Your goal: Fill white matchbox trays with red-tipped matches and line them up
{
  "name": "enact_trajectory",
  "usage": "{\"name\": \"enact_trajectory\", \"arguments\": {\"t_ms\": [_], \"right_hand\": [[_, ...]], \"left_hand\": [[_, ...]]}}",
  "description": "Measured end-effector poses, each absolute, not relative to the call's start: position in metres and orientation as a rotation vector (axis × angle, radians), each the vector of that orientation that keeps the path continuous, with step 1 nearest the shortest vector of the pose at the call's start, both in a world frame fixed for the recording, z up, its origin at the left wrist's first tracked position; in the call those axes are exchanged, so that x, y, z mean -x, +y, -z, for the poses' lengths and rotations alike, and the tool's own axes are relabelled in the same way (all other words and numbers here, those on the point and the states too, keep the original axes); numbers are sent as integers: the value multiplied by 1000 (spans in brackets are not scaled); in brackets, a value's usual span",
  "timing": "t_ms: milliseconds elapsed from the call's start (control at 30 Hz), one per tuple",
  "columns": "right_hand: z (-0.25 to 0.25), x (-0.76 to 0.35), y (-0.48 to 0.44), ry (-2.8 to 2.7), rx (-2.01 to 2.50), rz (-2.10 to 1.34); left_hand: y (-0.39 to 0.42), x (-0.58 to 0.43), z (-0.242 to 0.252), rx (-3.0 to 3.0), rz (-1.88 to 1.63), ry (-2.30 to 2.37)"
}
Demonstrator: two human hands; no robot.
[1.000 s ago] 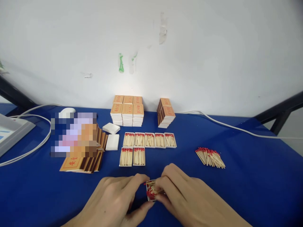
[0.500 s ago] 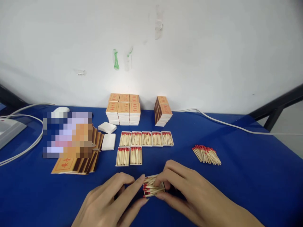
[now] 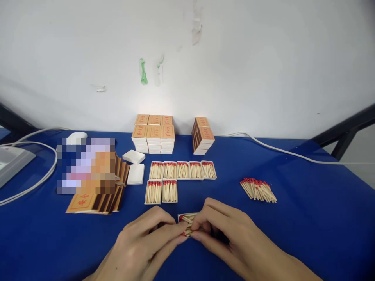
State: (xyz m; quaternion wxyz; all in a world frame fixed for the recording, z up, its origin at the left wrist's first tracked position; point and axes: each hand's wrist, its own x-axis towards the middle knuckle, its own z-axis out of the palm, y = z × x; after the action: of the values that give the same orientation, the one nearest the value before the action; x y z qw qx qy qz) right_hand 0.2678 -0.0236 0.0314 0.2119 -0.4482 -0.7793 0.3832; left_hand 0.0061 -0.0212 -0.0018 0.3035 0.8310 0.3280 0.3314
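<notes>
A small white matchbox tray [image 3: 187,219] with red-tipped matches in it lies on the blue table [image 3: 307,218] near the front edge. My left hand [image 3: 149,244] and my right hand [image 3: 231,238] meet over it from either side. Both have their fingertips pinched on the matches and the tray. Most of the tray is hidden under my fingers. Just beyond it lie two rows of filled trays [image 3: 183,170], with matches lined up in each. A loose pile of matches [image 3: 259,190] rests to the right.
Stacks of orange matchboxes [image 3: 154,138] and a smaller stack [image 3: 203,136] stand by the white wall. Empty white trays [image 3: 135,166] and flat orange sleeves [image 3: 96,201] lie at the left. White cables [image 3: 32,183] run along the left and back right.
My hands have closed in on the tray and my fingertips now press the matches down. The loose bundle that stuck out half a second ago is mostly covered.
</notes>
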Motion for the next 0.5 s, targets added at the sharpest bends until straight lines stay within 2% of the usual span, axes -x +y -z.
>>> {"name": "enact_trajectory", "arguments": {"t_ms": [500], "right_hand": [[-41, -266, -21, -2039, 1377, -1299]], "left_hand": [[-18, -10, -4, -2144, -949, 860]]}}
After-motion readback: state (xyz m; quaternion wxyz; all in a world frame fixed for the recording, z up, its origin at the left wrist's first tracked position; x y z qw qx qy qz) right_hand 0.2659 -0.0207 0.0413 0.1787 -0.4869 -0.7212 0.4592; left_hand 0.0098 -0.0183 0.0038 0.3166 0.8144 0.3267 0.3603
